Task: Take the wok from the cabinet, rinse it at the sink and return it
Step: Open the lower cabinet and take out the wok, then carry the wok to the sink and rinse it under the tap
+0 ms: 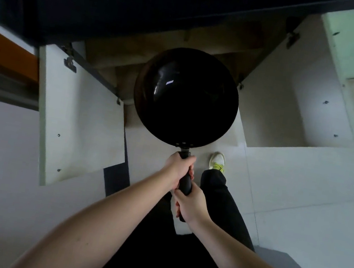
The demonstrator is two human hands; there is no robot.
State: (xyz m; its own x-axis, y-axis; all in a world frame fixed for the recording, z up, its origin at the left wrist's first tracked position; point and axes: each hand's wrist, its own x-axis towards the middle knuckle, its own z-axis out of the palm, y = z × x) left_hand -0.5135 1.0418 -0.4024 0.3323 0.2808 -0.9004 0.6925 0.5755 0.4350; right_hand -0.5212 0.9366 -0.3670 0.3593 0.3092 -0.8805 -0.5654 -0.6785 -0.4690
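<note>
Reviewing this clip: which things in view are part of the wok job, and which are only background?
Part of the job:
black wok, held by its handle
left hand, gripping the handle near the bowl
right hand, gripping the handle's end
open cabinet, doors swung out

Only background:
white and yellow shoe
orange-brown panel
floor tiles

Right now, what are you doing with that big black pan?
A person holds a black wok by its long handle with both hands: the left hand nearer the bowl, the right hand at the handle's end. The wok hangs in front of an open lower cabinet, its doors swung wide. One shoe shows on the floor below.
</note>
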